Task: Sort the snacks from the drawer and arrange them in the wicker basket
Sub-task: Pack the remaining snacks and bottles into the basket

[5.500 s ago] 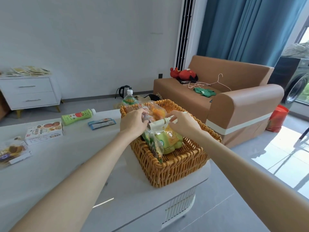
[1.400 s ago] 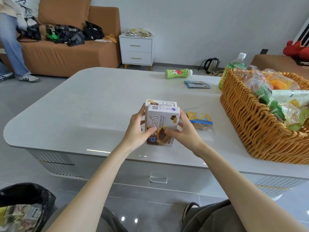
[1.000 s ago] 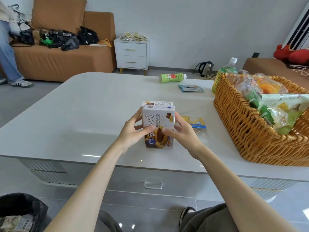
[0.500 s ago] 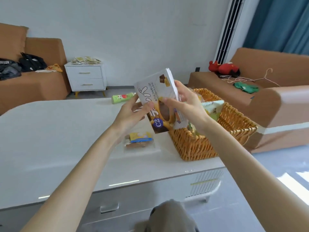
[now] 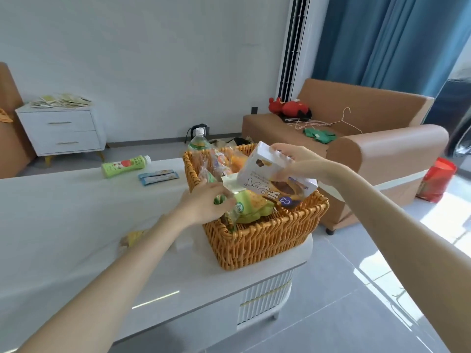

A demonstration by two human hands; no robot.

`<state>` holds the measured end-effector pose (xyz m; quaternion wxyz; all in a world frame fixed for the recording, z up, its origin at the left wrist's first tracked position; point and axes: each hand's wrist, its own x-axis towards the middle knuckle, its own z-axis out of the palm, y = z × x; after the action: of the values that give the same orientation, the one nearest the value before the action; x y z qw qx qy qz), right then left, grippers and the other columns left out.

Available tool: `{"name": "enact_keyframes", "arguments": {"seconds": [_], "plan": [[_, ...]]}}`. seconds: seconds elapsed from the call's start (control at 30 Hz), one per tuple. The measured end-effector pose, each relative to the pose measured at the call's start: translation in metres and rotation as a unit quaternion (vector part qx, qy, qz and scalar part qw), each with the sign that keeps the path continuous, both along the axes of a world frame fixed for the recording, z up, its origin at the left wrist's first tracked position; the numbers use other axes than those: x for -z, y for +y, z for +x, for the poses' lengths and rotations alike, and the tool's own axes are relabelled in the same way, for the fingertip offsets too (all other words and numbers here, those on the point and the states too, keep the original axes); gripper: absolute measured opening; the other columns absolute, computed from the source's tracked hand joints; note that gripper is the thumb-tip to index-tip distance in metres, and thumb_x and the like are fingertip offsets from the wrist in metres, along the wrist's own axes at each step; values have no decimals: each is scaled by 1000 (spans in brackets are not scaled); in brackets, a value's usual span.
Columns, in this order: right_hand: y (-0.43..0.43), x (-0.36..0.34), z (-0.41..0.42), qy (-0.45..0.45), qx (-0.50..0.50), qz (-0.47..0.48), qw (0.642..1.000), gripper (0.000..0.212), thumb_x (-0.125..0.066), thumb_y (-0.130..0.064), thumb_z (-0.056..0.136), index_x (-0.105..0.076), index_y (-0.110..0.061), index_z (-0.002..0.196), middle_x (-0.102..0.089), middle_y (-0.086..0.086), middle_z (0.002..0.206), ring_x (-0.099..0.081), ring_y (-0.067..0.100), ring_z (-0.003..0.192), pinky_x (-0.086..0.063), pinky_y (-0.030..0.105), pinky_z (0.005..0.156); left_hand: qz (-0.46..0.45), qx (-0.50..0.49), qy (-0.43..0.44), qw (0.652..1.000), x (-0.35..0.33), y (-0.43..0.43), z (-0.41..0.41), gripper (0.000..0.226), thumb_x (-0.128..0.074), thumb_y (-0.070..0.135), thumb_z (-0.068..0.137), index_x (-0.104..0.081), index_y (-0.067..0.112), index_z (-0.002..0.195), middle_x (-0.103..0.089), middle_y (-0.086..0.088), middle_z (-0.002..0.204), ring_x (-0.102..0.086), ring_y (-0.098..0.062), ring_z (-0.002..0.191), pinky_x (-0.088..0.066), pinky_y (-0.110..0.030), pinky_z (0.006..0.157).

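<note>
My right hand [image 5: 293, 160] grips a white snack box [image 5: 270, 178] with a brown and yellow picture, holding it tilted over the wicker basket [image 5: 262, 238]. The basket stands at the right end of the white table [image 5: 63, 225] and holds several bagged snacks, among them a green packet [image 5: 251, 206]. My left hand [image 5: 204, 206] reaches into the basket's near left side and touches the bags there; whether its fingers grip one is hidden. A green bottle [image 5: 197, 143] stands just behind the basket's far left corner.
On the table lie a light green bottle [image 5: 125, 166], a blue sachet [image 5: 158, 176] and a yellow packet [image 5: 133, 238] beside my left forearm. A brown sofa [image 5: 356, 149] stands to the right and a white drawer cabinet [image 5: 62, 131] at the back left.
Both hands lifted the white box off the table and carried it right to the basket. My left hand has let go of it and gone down to the bags.
</note>
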<state>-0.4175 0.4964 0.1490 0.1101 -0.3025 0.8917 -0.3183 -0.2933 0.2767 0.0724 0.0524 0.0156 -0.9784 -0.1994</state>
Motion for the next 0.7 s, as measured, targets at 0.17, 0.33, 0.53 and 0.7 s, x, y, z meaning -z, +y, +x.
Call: {"name": "enact_keyframes", "arguments": {"seconds": [0.17,0.33,0.53,0.7], "plan": [[-18,18,-21,-35,-97,175,979,77,-72,-11,79,-37,-28,145,-45,-3,142,-40,20,130,-34,34,104,-7,-22,78,997,16,-5,-7,37,-36,46,98,-60,25,115,-53,8,131,-34,-17,129,-31,-36,104],[-52,46,-34,-37,-164,388,906,81,-70,-11,78,-33,-28,148,-35,-2,154,-28,23,142,-23,49,116,41,-22,128,991,22,-9,-13,26,-43,41,97,-64,26,98,-54,15,114,-31,-11,113,-26,-27,92],[-78,66,-36,-96,-154,422,888,81,-58,6,78,-35,-26,149,-32,5,155,-19,27,146,-18,47,117,62,-9,107,992,25,-19,-21,21,-45,47,95,-59,32,90,-52,19,112,-29,-10,113,-29,-30,95],[-74,83,-43,-33,-75,354,932,8,-43,0,77,-51,-2,77,-53,9,79,-49,25,68,-41,28,63,70,-7,106,992,29,-21,-25,25,-44,48,95,-62,31,88,-54,17,113,-29,-11,116,-30,-31,95]]}}
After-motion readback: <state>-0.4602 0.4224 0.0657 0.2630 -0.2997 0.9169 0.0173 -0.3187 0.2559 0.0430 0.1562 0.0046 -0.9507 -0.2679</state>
